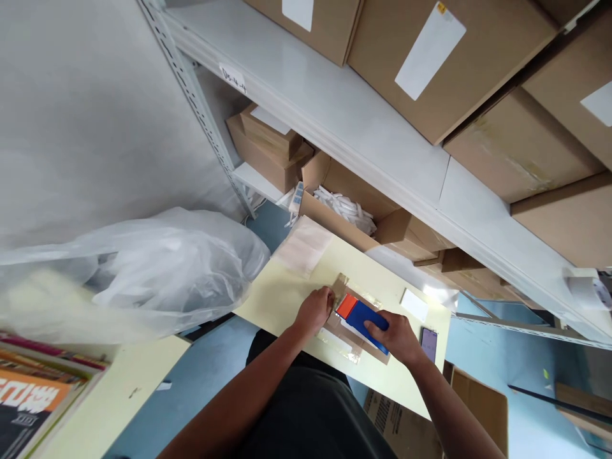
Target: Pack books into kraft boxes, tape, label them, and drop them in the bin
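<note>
A blue and orange-red book (359,313) lies on a clear plastic bag with a brown backing (340,338) on a pale yellow table (287,290). My right hand (396,335) is closed over the book's blue end, fingers curled on its top. My left hand (315,308) is closed in a pinch at the bag's upper left edge, beside the book's orange end. What lies under the book is hidden.
A phone (429,343) and a white card (414,304) lie on the table to the right. A large clear plastic sack (157,268) sits to the left. Grey metal shelves (344,121) hold cardboard boxes (449,57); an open box of white items (347,209) stands behind the table. Books (33,395) lie at bottom left.
</note>
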The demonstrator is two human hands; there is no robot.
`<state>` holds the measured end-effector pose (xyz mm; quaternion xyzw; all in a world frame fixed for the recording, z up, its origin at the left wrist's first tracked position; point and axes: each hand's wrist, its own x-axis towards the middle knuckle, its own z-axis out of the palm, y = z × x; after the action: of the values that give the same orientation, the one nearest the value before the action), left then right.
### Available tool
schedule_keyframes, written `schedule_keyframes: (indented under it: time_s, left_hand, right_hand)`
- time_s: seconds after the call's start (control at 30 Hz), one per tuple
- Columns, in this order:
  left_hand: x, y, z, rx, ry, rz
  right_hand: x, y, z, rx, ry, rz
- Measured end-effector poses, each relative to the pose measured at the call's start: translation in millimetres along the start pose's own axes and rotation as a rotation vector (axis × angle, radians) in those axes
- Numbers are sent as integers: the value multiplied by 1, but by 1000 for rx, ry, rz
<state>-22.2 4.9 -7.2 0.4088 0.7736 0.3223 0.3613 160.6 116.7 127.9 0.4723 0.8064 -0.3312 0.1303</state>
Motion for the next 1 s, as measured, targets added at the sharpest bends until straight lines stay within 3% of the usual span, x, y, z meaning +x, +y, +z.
schedule_keyframes:
  time_s: [0.13,0.2,0.3,0.43,0.57,0.77,1.0]
  left_hand:
    - [-5,-4,-10,47,70,69]
    - [-16,-7,-9,-46,89,137]
    - [-39,-12,3,-233,41,240]
    - [-57,-19,22,-250,-37,249]
    - [-41,-14,24,-253,-40,243]
    - [2,3,16,-284,-129,392]
    - [4,7,7,111,-161,483]
  right_hand:
    - [3,1,2,-41,3,19]
    - [4,1,3,-38,2,12]
    - [4,0,3,-15,6,8]
    - [3,-6,0,-16,7,19]
    - [4,-9,-3,-26,4,1]
    - [8,-1,-8,4,-16,17]
    - [2,9,-19,102,-87,-19]
